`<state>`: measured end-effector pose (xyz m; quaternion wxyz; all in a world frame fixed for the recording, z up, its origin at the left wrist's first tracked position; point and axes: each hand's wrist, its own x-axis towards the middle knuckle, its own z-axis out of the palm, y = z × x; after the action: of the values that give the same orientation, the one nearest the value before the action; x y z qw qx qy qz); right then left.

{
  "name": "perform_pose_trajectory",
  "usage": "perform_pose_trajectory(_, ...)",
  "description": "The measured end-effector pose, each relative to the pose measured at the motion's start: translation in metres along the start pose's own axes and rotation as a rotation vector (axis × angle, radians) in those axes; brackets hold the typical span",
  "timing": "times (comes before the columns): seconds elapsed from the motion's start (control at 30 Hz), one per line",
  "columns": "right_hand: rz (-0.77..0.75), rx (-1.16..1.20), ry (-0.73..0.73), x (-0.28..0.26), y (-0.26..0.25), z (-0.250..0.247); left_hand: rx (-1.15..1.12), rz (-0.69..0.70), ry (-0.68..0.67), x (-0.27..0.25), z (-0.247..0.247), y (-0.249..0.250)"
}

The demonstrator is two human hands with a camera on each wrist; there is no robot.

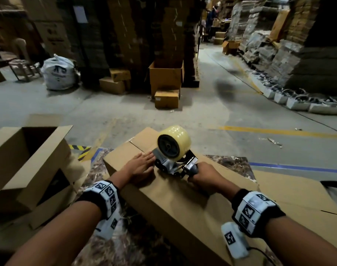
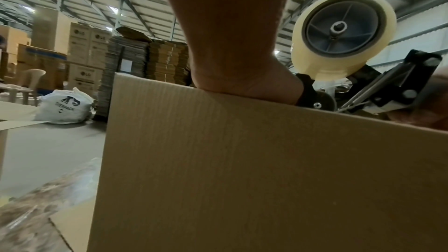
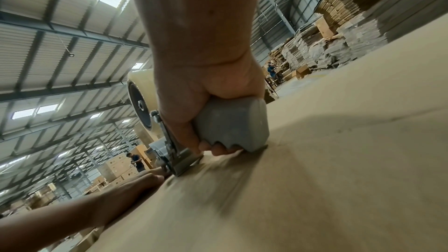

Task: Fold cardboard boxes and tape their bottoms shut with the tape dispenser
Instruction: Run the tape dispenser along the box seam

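Your right hand grips the tape dispenser by its rigid handle, while your flat left hand beside it steadies the light, yielding cardboard box.

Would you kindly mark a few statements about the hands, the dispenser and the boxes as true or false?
1. The right hand grips the tape dispenser by its handle. True.
2. The left hand holds the tape roll. False: it lies flat on the box, beside the dispenser.
3. The dispenser rests on the box's top. True.
4. The open box stands at the person's right. False: it stands at the left.
5. The tape roll is blue. False: it is pale yellow.
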<state>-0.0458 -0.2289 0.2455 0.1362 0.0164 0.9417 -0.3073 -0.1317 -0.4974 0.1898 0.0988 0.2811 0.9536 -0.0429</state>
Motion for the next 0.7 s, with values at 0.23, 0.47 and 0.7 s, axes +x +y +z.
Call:
perform_pose_trajectory(0.23,0.018,-0.078,0.006,-0.032,0.034,-0.016,-0.106,0.053,0.080,-0.004,0.008,-0.004)
perform_pose_trajectory(0.47,0.099,-0.059,0.011,-0.080,0.083,-0.034,-0.108,0.018,0.129,-0.009,0.006,0.007)
perform_pose_trajectory(0.7,0.116,0.152,-0.104,-0.086,0.082,-0.048,-0.083,0.123,0.111,-0.013,0.009,0.075)
